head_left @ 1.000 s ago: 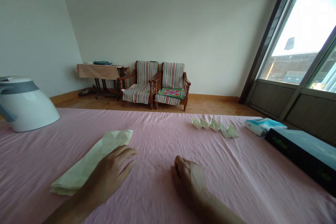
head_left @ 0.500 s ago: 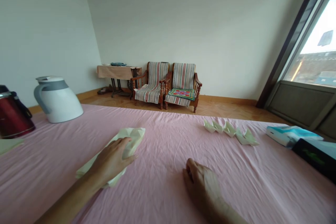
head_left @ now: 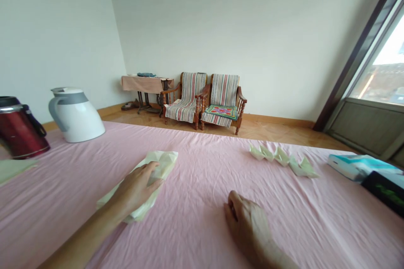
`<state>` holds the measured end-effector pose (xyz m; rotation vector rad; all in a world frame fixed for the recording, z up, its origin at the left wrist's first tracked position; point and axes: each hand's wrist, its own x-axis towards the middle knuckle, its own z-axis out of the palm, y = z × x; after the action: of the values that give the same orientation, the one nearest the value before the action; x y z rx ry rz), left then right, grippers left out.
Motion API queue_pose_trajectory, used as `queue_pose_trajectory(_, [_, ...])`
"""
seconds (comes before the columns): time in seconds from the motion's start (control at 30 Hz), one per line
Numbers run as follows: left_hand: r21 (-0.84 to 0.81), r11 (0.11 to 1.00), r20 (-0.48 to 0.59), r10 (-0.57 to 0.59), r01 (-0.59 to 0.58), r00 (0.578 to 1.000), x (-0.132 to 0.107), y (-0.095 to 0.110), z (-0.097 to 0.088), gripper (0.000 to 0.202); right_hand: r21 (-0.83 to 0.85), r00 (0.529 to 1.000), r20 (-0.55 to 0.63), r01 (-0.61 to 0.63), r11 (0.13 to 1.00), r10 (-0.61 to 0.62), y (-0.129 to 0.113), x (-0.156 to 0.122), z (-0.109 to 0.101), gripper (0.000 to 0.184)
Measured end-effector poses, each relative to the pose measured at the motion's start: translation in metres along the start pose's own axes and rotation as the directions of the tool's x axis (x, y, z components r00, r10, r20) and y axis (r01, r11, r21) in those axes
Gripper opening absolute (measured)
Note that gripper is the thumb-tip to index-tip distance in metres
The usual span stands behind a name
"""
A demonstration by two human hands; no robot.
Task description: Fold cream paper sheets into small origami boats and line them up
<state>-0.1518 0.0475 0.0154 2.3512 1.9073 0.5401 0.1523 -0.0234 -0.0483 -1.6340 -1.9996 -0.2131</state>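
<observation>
My left hand [head_left: 135,189] lies on a creased, folded pale-green sheet of paper [head_left: 167,163] on the pink cloth. Its thumb stands apart from the fingers, and it covers the middle of the paper. My right hand [head_left: 248,220] rests on the cloth to the right, its fingers curled into a loose fist. Nothing shows in it. Beyond the right hand, several small folded paper boats [head_left: 282,156] stand in a row, made of similar pale-green paper.
A pink cloth [head_left: 192,227] covers the surface. At the left are a white jug [head_left: 83,117], a red flask [head_left: 23,134] and another pale-green sheet [head_left: 15,169]. At the right lie a blue-and-white pack [head_left: 356,167] and a black box [head_left: 385,191]. Two wooden chairs [head_left: 203,101] stand beyond.
The view has turned slightly left, so things sit further right in the picture. Both hands keep nearly the same place on the paper and cloth.
</observation>
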Motion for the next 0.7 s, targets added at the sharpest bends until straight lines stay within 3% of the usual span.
queue_pose_trajectory(0.7, [0.0, 0.996, 0.007, -0.086, 0.086, 0.996, 0.0056, -0.0027, 0.002, 0.038, 0.008, 1.0, -0.003, 0.001, 1.0, -0.001, -0.001, 0.001, -0.0028, 0.016])
